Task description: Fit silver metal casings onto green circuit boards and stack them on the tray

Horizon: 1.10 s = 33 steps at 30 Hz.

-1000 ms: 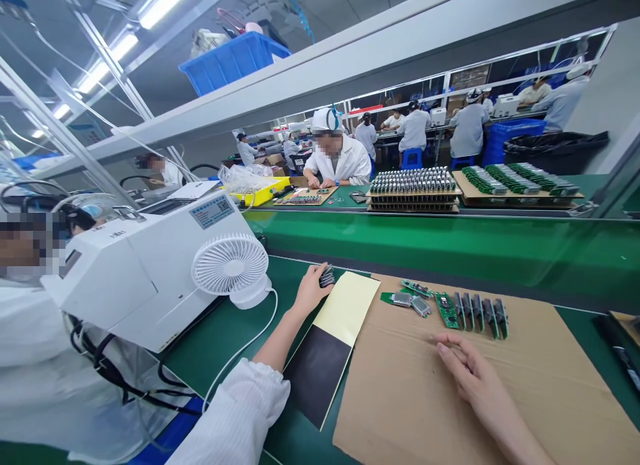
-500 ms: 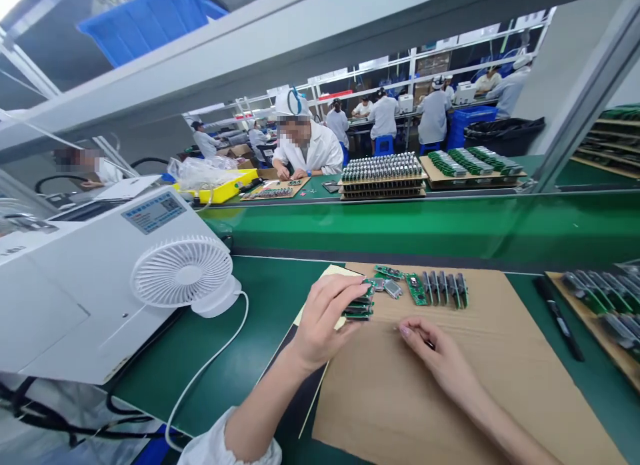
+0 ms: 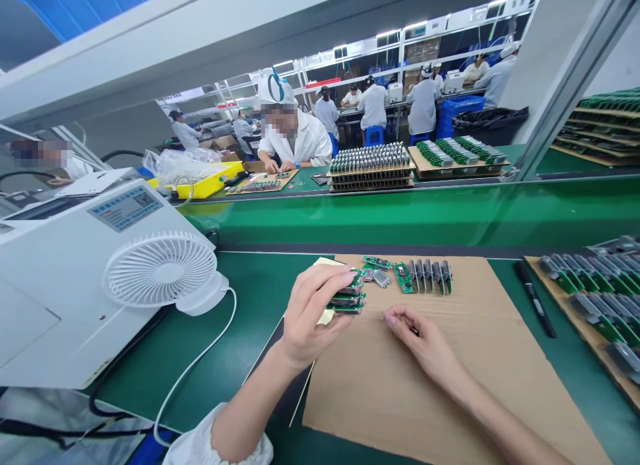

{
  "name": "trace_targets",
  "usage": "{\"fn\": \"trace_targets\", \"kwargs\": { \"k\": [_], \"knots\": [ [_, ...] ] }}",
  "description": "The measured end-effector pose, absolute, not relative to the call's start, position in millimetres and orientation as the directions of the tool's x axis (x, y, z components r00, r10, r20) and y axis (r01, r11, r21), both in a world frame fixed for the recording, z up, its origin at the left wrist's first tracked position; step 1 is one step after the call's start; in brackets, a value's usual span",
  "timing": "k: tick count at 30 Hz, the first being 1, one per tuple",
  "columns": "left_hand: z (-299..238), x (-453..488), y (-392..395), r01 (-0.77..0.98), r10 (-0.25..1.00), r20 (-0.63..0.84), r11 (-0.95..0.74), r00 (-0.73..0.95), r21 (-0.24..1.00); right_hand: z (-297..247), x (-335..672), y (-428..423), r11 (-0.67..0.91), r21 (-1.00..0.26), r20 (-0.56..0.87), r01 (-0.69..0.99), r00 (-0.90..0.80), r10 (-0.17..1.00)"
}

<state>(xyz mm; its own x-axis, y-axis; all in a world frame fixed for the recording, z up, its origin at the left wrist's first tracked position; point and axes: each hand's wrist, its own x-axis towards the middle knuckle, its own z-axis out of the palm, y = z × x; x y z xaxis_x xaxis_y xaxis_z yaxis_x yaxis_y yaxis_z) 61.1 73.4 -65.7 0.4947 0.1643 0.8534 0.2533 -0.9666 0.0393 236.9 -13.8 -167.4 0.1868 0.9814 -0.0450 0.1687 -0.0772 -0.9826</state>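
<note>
My left hand is wrapped round a small stack of green circuit boards, gripping its left side above the left part of the cardboard sheet. Its fingers partly cover the boards. To the right, my right hand is low over the same cardboard, fingers curled, thumb and index close together. A small dark spot shows inside its curl, but I cannot make out what it is. Beyond the hands are a loose circuit board, a small module with a grey screen and a row of upright boards.
A white fan stands left, before a white machine. A black marker lies right of the cardboard, beside a board-filled tray. Across the green divider, a co-worker in white handles boards.
The camera view has turned slightly, so everything appears shifted left and a little up. My left hand keeps hold of the boards, which show a bit more. My right hand remains curled.
</note>
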Motion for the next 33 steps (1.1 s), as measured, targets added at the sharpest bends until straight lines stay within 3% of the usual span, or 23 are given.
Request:
{"fn": "trace_targets", "kwargs": {
  "k": [12,13,15,18,20,26,33],
  "knots": [
    [-61.7,60.9,70.5,0.25,0.158,0.889,-0.967,0.43,0.051,-166.9,236.8,-12.8,-0.075,-0.978,-0.036,0.193,0.197,0.98],
    [-62.7,61.7,71.4,0.262,0.183,0.885,-0.962,0.428,0.072,-166.5,236.3,-12.2,-0.077,-0.978,-0.038,0.192,0.197,0.98],
    [-66.0,65.9,80.0,0.351,0.358,0.839,-0.911,0.411,0.217,-166.3,234.9,-11.0,-0.084,-0.977,-0.045,0.194,0.195,0.98],
    [-73.4,82.4,117.3,0.536,0.708,0.62,-0.687,0.339,0.491,-167.7,232.3,-9.4,-0.091,-0.974,-0.05,0.209,0.196,0.979],
    [-78.4,100.6,157.3,0.594,0.798,0.509,-0.589,0.322,0.547,-169.5,230.8,-8.6,-0.088,-0.971,-0.045,0.221,0.194,0.98],
    [-93.6,163.6,265.4,0.802,0.957,0.233,-0.275,0.173,0.531,-172.0,225.4,-3.8,-0.069,-0.969,-0.017,0.238,0.214,0.977],
    [-134.7,200.0,272.2,0.884,0.98,0.198,-0.079,-0.015,0.46,-166.1,221.8,0.0,-0.093,-0.978,-0.059,0.184,0.181,0.982]
  ]
}}
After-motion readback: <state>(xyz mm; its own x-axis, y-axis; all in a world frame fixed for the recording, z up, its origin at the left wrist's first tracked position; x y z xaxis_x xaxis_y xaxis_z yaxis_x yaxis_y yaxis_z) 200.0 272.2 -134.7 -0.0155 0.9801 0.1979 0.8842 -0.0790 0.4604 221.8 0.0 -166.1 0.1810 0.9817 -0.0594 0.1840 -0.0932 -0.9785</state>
